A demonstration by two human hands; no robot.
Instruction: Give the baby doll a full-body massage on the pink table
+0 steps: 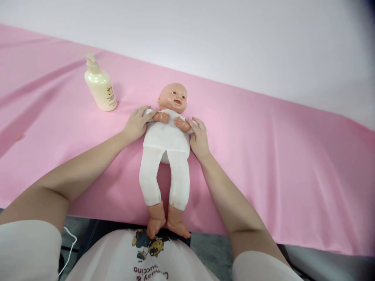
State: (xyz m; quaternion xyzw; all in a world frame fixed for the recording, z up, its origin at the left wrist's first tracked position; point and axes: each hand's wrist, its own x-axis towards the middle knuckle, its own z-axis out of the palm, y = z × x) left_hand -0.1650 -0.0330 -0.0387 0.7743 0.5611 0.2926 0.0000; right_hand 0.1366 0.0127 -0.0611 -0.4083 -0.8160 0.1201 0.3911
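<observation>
A baby doll with a white cloth body lies face up on the pink cloth, its head away from me and its bare feet at the front edge. My left hand rests at the doll's arm on the left side of the view, fingers lying over the white sleeve. On the other side, my right hand touches the doll's other arm, its fingers spread on the sleeve by the shoulder. Both of the doll's hands lie bent over its chest.
A pump bottle of pale yellow liquid stands at the back left. The pink cloth covers the table, with folds at left and right. Behind it is a white wall. A white cable hangs below the front edge.
</observation>
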